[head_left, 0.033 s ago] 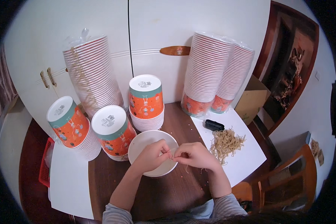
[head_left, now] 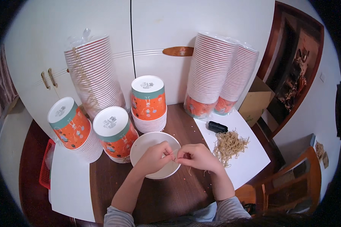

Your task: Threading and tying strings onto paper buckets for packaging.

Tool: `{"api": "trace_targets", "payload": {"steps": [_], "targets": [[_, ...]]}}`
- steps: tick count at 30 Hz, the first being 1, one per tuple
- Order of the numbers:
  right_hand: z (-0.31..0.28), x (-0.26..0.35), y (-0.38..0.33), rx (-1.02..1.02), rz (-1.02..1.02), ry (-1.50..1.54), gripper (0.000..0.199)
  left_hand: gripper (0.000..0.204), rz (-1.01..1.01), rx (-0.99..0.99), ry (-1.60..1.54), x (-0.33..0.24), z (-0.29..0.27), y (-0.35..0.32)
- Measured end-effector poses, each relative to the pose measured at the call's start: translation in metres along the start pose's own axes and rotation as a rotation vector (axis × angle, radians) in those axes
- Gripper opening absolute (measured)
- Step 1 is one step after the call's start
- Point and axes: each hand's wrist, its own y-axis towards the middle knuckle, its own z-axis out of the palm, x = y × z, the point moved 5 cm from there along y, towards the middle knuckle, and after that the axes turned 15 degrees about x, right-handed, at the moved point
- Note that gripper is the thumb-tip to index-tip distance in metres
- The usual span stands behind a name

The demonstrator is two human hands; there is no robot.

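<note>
Over a white round tub with its mouth up, both hands meet fingertip to fingertip. My left hand is closed in a pinch at the tub's middle. My right hand pinches from the other side, just over the tub's right rim. Between the fingertips is a bit of thin pale string, partly covered by the fingers. A loose pile of tan strings lies to the right of my right hand, beside a small black case.
Upside-down stacks of orange and green paper tubs stand left of and behind the white tub. Tall plastic-wrapped tub stacks rise at the back right, another wrapped stack at the back left. A wooden chair is at the right.
</note>
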Motion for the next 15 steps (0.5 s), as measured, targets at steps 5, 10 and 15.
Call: {"api": "trace_targets", "payload": {"steps": [5,10,15], "targets": [[0.006,-0.003,0.004,-0.032,0.115,0.081,0.02,0.013,-0.011,-0.01,-0.039,0.002,0.001,0.001],[0.011,-0.003,0.004,-0.064,0.178,0.035,0.024,0.015,-0.056,-0.049,-0.028,0.006,0.001,0.0],[0.013,-0.007,0.003,-0.126,0.178,0.046,0.022,0.017,-0.063,-0.077,0.051,0.001,0.0,0.001]]}}
